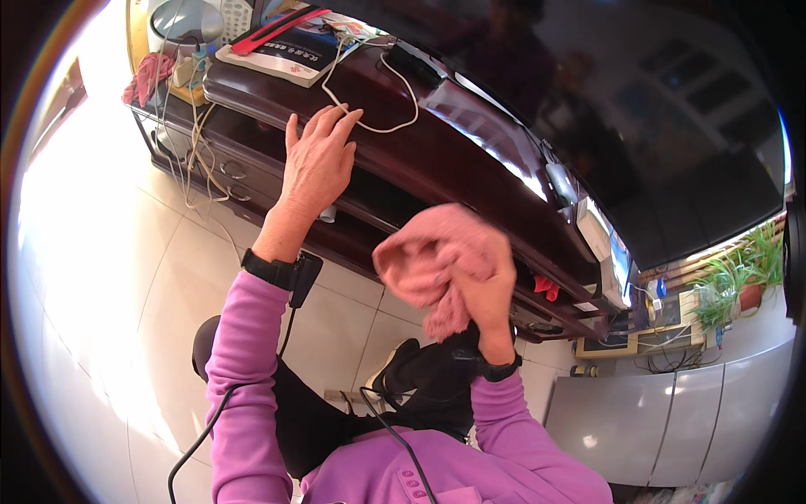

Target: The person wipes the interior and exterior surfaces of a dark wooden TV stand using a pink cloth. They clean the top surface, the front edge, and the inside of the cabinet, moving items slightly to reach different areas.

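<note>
A crumpled pink cloth is gripped in my right hand, held in front of the edge of a dark glossy wooden TV cabinet. My left hand has its fingers spread over the cabinet's front edge, with nothing held in it. Its fingertips are beside a looped white cable that lies on the cabinet top. Whether they touch the cable is hard to tell. Behind the cloth, a part of the cabinet's front is hidden.
A large black television stands along the cabinet's back. Books with a red-and-black object lie at the upper left, near a power strip and hanging cords. Green plants stand at the right. A black cord runs across my clothing.
</note>
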`<state>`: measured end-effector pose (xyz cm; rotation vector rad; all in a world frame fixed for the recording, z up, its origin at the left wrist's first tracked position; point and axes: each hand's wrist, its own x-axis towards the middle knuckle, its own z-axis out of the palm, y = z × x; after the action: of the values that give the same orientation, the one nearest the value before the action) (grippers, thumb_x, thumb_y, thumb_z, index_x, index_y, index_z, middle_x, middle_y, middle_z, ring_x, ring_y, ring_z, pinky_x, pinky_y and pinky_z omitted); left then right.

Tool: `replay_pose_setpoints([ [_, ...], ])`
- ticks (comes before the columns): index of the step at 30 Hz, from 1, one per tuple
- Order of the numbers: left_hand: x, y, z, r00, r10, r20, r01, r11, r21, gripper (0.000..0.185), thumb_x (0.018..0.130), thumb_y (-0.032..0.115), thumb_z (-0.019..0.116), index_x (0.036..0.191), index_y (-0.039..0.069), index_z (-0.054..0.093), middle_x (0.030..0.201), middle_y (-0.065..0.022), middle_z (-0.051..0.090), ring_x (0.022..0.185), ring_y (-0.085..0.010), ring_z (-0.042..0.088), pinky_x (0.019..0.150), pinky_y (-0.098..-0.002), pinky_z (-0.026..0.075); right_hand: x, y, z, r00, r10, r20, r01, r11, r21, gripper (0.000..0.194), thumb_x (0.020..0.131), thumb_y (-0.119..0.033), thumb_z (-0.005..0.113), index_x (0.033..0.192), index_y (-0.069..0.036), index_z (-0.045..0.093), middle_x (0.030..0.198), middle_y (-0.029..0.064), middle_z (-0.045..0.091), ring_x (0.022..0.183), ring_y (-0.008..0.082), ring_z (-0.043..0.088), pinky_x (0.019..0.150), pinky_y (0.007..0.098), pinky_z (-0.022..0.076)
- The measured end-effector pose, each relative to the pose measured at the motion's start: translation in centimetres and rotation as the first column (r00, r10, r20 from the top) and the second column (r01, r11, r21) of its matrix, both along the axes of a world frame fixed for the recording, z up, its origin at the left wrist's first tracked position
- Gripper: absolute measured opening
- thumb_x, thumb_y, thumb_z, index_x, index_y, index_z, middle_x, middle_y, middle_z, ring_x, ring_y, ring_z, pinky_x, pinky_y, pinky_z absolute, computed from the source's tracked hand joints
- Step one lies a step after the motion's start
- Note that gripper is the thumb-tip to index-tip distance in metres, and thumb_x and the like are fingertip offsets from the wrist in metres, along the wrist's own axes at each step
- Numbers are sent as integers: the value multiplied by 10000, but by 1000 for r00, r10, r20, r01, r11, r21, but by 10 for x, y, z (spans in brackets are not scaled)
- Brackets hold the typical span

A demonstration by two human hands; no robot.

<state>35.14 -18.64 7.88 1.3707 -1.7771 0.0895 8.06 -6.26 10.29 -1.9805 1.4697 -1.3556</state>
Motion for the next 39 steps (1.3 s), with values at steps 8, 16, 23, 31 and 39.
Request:
replay_pose_setpoints([
  [8,17,-13,17,980,-69,-189,51,994,-102,518,941,13,496,1443,139,493,1513,-59,478,1394,-265,445,1168,-532,275,57,-85,27,849,-229,-477,137,966,-220,528,844,-302,741,1307,-103,584,1307,193,529,1174,418,540,965,479,478],
  [16,38,-21,24,692,-368,-621,351,923,-155,524,989,-42,422,1498,80,455,1518,-100,458,1370,-208,468,1148,-334,349,185,-136,8,827,-98,-554,-161,903,-399,335,724,-116,761,1045,-113,664,1044,92,559,915,319,590,728,448,498],
  [23,59,-28,19,418,-340,-842,291,928,-231,577,986,16,480,1546,87,360,1536,-179,416,1411,-271,437,1092,-343,407,195,-180,28,905,41,-423,-119,980,-159,367,742,-258,755,1082,-142,682,1089,134,654,950,361,665,807,459,544],
  [31,69,-32,-24,962,251,-106,-241,965,102,575,979,116,524,1531,128,361,1550,-97,426,1484,-291,312,1195,-556,203,75,-196,43,828,-232,-511,247,968,-38,439,739,-347,726,1112,-118,701,1007,222,713,1000,419,668,836,484,532],
  [39,70,0,0,945,275,-179,-286,957,-39,515,931,111,590,1434,123,480,1379,-162,541,1269,-355,519,1059,-463,412,-25,-84,40,847,-202,-493,208,977,-43,451,747,-181,736,1185,-100,666,1146,157,640,1047,384,638,893,438,526],
])
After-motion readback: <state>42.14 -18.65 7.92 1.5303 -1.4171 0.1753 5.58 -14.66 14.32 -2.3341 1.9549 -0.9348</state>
